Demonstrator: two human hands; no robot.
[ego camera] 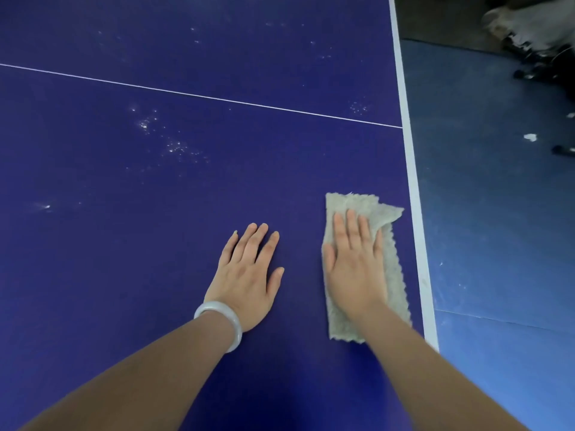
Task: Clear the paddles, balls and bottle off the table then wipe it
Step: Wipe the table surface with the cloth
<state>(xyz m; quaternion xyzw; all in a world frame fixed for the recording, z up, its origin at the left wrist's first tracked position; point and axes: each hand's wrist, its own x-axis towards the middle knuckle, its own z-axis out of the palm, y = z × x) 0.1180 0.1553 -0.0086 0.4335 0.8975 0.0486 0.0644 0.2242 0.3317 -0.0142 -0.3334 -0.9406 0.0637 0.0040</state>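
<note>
- We press our right hand [354, 265] flat on a folded grey-beige cloth with scalloped edges [395, 281]. The fingers are straight and spread, the palm is down, and nothing is gripped.
- The cloth lies lengthwise on the dark blue table-tennis table top [124, 275], just beside the broad white stripe along the table's right edge [415, 194]. Its right side is near the stripe but does not touch it.
- Our left hand [245, 275] rests flat on the bare blue surface just left of the cloth, apart from it. Its fingers are relaxed and straight and it holds nothing.
- A pale translucent bangle [222, 321] sits on the left wrist.
- A thin white line [199, 95] crosses the table ahead of both hands and meets the edge stripe at the right.
- Between that line and the left hand, clusters of small white specks [174, 147] dot the surface, with more beyond the line.
- The blue surface runs on wide to the left of the hands and ahead of them.
- Past the right edge lies blue floor [497, 219], with a white scrap [530, 137] and blurred dark shapes [535, 48] we cannot make out.
</note>
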